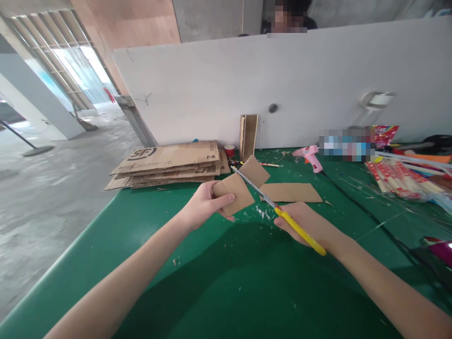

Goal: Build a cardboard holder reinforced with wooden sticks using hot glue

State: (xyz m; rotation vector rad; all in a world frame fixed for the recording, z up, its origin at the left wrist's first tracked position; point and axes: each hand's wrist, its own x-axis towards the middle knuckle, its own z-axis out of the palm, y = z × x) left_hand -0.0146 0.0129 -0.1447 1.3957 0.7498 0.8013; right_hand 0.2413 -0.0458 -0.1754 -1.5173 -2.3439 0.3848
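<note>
My left hand point(208, 203) grips a small piece of cardboard point(237, 190), thumb on top and fingers beneath. In my right hand point(300, 221) is a pair of scissors point(300, 231) with yellow handles, its blades pointing up and left along the far edge of that piece. Just beyond the blades is a second cardboard piece point(254, 171); whether it is still joined to the held one I cannot tell. A longer cardboard strip point(293, 192) lies flat on the green table point(197, 278) behind my right hand.
Folded cardboard boxes point(173, 160) are stacked at the back left, near a red spool point(229, 150) and an upright cardboard channel point(249, 136). A pink glue gun point(310, 156) trails a black cord. Red-and-white packets point(395, 176) lie right. A white partition point(212, 94) stands behind; a person is beyond it.
</note>
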